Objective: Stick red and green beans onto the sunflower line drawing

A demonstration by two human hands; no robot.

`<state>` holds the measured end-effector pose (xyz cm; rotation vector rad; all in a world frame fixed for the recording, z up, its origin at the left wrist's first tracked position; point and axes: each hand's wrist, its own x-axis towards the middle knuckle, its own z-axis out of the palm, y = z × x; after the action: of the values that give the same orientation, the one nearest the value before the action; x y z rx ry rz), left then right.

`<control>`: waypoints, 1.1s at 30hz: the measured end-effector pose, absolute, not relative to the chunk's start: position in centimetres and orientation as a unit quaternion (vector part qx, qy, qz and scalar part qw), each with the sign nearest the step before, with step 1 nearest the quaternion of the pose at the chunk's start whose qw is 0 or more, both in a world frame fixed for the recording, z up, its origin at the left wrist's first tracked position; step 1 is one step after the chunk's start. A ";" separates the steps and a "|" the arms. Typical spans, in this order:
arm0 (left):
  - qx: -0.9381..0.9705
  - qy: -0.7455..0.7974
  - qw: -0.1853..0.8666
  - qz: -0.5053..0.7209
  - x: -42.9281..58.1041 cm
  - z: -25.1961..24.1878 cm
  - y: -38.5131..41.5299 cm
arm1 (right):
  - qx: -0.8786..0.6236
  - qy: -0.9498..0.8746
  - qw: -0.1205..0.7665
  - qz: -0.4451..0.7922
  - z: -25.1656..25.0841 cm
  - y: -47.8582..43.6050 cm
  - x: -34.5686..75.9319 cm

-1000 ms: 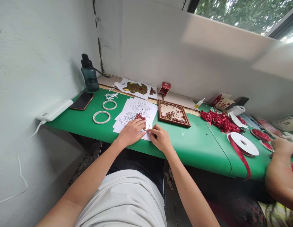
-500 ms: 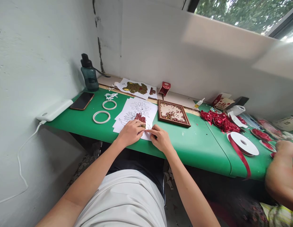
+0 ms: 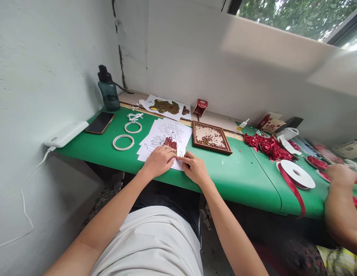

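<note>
Sheets of white paper with line-drawn flowers (image 3: 180, 142) lie stacked on the green table. Dark red beads (image 3: 170, 143) cover part of the drawing. My left hand (image 3: 159, 161) rests on the lower left of the paper, its fingers together and curled over the lower beads; anything under them is hidden. My right hand (image 3: 195, 165) is at the paper's lower right edge, index finger stretched toward the left fingertips, the other fingers curled. Whether it holds something small cannot be made out. Right of the paper lies a brown frame tray (image 3: 212, 138) with loose red beads.
Two white rings (image 3: 123, 142), a phone (image 3: 100, 123) and a dark bottle (image 3: 109, 94) are on the left. Behind the paper lies a beaded picture (image 3: 164, 107). To the right are red ribbon pieces (image 3: 275, 148), a white spool (image 3: 298, 174) and another person's hand (image 3: 341, 177).
My left fingers have shifted slightly over the lower beads, hiding more of them. My right hand is nearly still. The other person's hand at the right has moved left and up.
</note>
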<state>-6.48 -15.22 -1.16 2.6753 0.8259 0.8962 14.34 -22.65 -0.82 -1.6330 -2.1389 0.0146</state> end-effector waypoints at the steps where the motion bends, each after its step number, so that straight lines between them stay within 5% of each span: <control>1: 0.905 0.281 0.102 0.301 -6.5 -1.1 -15.2 | -0.594 -0.772 0.228 0.006 -0.8 -22.7 14.3; 33: 0.907 0.293 0.089 0.290 -6.4 -1.4 -15.2 | -0.608 -0.771 0.191 -0.018 -0.9 -22.7 14.2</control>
<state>-6.44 -15.22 -1.37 2.6968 0.8710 0.8639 14.23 -22.73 -0.86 -1.7075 -2.1650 -0.0502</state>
